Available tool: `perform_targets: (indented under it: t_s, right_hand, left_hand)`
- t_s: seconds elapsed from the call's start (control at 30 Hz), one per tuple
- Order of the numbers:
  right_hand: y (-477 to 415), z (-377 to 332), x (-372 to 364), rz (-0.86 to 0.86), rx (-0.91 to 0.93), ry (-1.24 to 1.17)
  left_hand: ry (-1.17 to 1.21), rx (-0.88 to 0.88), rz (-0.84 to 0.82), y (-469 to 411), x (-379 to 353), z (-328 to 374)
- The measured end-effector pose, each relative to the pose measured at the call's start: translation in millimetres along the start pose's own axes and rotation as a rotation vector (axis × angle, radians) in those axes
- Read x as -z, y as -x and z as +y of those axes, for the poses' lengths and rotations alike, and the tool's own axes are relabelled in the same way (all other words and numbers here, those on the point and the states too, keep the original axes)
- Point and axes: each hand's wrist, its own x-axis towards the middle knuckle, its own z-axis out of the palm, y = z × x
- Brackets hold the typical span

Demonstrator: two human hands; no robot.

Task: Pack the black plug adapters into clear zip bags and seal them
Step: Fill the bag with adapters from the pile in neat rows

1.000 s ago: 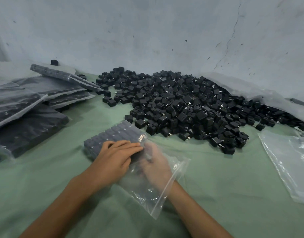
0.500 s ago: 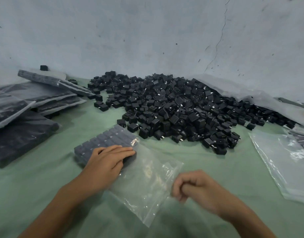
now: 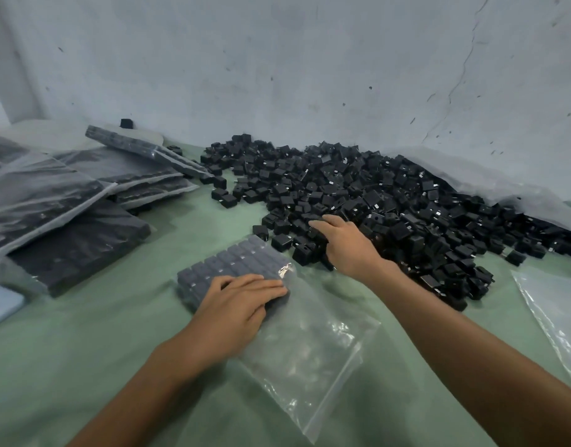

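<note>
Flat and uncurled, my left grip point(image 3: 242, 301) presses on the rows of adapters point(image 3: 235, 266) already packed inside the clear zip bag point(image 3: 313, 350). Its straight fingers pin that block to the green worktop point(image 3: 84, 343). My right grip point(image 3: 345, 243) is out on the near edge of the loose pile point(image 3: 390, 195), knuckles up and fingers bent down over a few black adapters. The fingertips are hidden under the hand, so I cannot tell whether they have closed on any or only touch them.

Between my forearms the bag's near-right end lies slack and unsealed, with no adapters in that part. Stacked filled bags point(image 3: 68, 195) sit well apart at my left, and empty bags point(image 3: 555, 314) lie at the right edge.

I see a few ways this could go wrong. If I ease the left pressure while feeding in more, the neat rows may tip or slide, and the block would lose its square. The mouth looks collapsed flat, so pushing adapters in with one grip could catch their prongs on the film or bunch it up. Raking from the pile's edge may also roll its neighbours toward the bag. If adapters sit too close to the zip, the seal probably won't close cleanly.
</note>
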Motion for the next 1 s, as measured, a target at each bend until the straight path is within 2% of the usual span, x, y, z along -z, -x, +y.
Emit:
perform_targets:
  t_s: [0.1,0.17,0.27,0.33,0.43,0.57,0.7,0.87,0.93,1.0]
  right_hand:
    - [-6.9,11.4,-9.1,0.037,0.022,0.017]
    - [-3.5,17.1,-6.2,0.11,-0.004,-0.089]
    - [17.0,19.0,13.3,0.201,-0.15,-0.554]
    - [43.2,17.6,29.2,0.193,-0.219,-0.883]
    - [93.0,20.0,41.7,0.187,-0.215,-1.157]
    - [163.6,25.5,41.3,0.121,-0.304,-1.307]
    - [216.7,16.0,18.4,0.022,-0.412,-1.336]
    - [226.9,-19.0,-16.8,-0.07,-0.525,-1.609]
    - [218.4,-33.9,-25.1,-0.136,-0.511,-1.74]
    - [204.0,-47.3,-29.6,-0.126,-0.504,-1.836]
  left_hand:
    - [-0.004,-0.006,-0.009,0.6,2.0,-0.4]
    - [-0.007,-0.003,-0.013,0.3,2.4,-0.8]
    - [-0.016,-0.003,-0.015,0.6,2.0,-1.3]
    - [-0.004,0.004,-0.011,1.3,2.3,-1.2]
    - [-0.011,0.01,-0.012,1.1,3.3,0.3]
    - [-0.021,0.016,-0.012,0.8,6.0,4.1]
    - [-0.045,0.018,-0.016,1.6,7.1,5.7]
    - [-0.047,0.022,-0.008,1.4,6.0,4.6]
    - [-0.051,0.019,-0.001,1.6,4.7,3.4]
    - [-0.053,0.012,0.004,1.2,3.0,1.9]
